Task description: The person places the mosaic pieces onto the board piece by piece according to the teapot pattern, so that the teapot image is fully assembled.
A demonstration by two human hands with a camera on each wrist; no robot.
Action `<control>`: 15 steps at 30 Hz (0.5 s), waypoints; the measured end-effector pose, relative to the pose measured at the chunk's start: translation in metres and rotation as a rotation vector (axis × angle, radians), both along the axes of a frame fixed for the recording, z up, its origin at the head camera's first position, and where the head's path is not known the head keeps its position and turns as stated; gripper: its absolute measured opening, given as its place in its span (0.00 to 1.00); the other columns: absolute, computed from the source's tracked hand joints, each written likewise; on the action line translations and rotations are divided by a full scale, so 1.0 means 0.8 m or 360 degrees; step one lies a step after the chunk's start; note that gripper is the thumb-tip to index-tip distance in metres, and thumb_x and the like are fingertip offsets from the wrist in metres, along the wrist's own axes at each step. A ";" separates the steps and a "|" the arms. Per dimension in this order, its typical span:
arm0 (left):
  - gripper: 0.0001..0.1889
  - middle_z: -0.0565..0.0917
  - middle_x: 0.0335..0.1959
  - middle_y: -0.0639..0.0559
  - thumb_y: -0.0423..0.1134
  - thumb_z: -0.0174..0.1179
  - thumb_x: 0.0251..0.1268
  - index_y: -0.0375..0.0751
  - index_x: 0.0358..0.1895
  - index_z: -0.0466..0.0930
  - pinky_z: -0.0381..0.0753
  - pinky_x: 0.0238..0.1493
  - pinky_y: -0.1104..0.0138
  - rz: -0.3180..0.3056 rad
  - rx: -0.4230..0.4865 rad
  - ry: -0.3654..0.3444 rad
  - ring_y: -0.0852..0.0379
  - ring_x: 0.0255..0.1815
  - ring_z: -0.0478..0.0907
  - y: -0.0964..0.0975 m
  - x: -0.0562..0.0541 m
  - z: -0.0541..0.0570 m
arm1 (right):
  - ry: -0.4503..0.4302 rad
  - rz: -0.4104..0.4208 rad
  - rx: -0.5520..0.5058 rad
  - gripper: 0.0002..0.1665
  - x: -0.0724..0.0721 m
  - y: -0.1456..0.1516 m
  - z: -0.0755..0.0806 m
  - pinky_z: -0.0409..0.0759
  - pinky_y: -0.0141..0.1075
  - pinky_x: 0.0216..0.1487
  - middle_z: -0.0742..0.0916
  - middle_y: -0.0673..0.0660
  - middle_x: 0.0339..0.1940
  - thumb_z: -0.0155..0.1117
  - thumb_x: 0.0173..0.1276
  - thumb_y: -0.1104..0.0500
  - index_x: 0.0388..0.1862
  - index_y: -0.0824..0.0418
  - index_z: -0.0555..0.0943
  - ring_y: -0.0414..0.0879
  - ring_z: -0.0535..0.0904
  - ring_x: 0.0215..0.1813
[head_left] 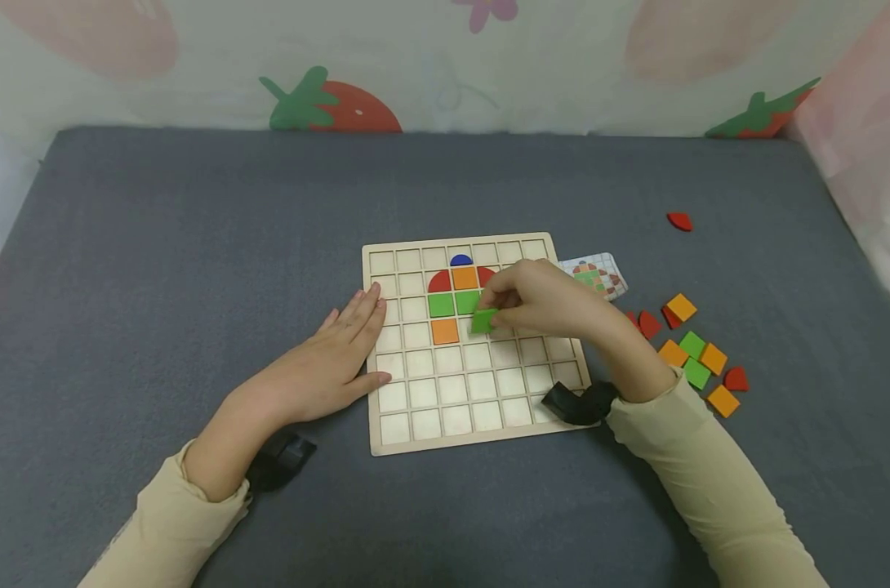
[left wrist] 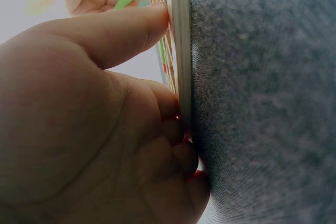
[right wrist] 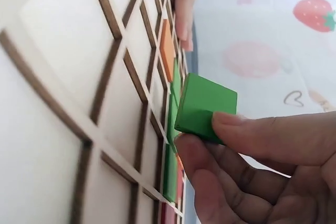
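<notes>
A wooden grid board (head_left: 482, 438) lies on the cloth-covered table. My left hand (head_left: 335, 359) rests on its left edge, fingers straight and thumb apart. With thumb and fingers, my right hand (head_left: 544, 298) pinches a green square tile (right wrist: 207, 103), tilted just above the grid. On the board sit a blue piece (head_left: 460, 260) at the top, a red curved piece (head_left: 440, 282) and another partly hidden by my right hand. Between those is an orange square (head_left: 464, 278); below lie green squares (head_left: 441, 305) in a row and another orange square (head_left: 445, 331).
A printed pattern card (head_left: 612, 282) pokes out past the board's right edge, partly behind my right hand. Loose orange, green and red pieces (head_left: 713, 358) are scattered right of the board. One red piece (head_left: 680, 221) lies farther back. A strawberry-print curtain (head_left: 562, 73) hangs behind the table.
</notes>
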State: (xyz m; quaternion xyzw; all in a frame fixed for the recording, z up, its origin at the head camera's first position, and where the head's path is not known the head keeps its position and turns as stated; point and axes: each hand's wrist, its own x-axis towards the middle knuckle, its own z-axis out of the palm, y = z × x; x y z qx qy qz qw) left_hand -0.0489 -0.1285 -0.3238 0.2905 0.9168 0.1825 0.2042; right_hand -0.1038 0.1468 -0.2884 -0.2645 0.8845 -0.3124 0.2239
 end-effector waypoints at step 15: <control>0.42 0.33 0.76 0.39 0.48 0.52 0.70 0.29 0.73 0.38 0.42 0.71 0.47 -0.0015 0.0016 0.0011 0.45 0.75 0.31 -0.001 0.000 -0.002 | 0.0031 -0.0163 -0.0012 0.04 0.003 -0.011 -0.009 0.78 0.37 0.38 0.86 0.50 0.27 0.72 0.55 0.66 0.29 0.60 0.85 0.42 0.81 0.31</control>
